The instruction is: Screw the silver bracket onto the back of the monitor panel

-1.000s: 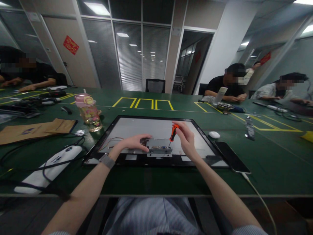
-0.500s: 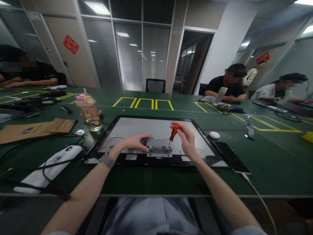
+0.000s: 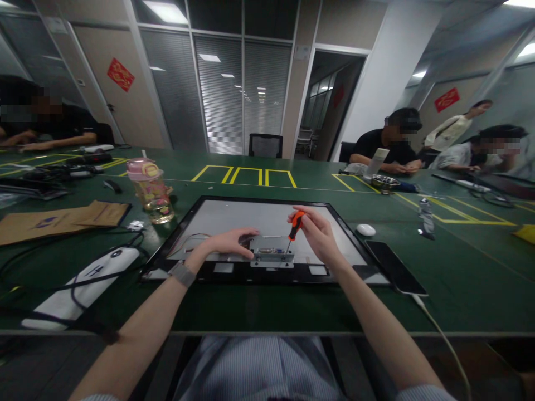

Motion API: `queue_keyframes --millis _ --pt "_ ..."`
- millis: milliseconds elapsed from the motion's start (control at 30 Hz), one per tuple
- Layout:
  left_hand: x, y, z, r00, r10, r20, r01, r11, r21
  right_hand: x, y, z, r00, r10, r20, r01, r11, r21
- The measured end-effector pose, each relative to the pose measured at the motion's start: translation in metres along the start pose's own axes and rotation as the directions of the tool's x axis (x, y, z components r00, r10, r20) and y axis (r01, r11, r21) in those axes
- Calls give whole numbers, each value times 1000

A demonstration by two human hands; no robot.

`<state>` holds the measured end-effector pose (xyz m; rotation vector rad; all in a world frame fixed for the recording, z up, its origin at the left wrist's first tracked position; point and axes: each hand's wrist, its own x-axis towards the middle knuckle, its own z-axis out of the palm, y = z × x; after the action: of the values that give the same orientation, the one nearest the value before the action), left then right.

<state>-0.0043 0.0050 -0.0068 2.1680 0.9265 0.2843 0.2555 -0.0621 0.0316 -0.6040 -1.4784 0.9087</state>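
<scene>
Right hand had its grip wrapped round an orange-and-black screwdriver, handle up and leaning right, shaft running down to the right part of a metal bracket. Tip too small to tell if it was seated in a screw. Left hand sat at the bracket's left end, thumb and fingers apart around it; couldn't tell whether that grip was clamping or just resting. Grey-banded watch on the left wrist

Bracket had a row of ports on its front face and sat on the near part of a flat panel, pale back, black border, mid-bench, long side parallel to the near edge of the green bench. Thin wires lay on the panel's left part

Right of the panel: phone just beside the near right corner, pale cable running over the bench's near edge; small white case farther back. Left: pink-lidded bottle past the panel's left edge, brown paper bag farther left, white device with dark cables across it toward the bench's near left corner
</scene>
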Motion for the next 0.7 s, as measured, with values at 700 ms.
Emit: queue_keyframes --millis 700 --pt "-2 3 -1 1000 5 15 -5 1000 17 -1 4 4 997 -4 -83 4 1000 -4"
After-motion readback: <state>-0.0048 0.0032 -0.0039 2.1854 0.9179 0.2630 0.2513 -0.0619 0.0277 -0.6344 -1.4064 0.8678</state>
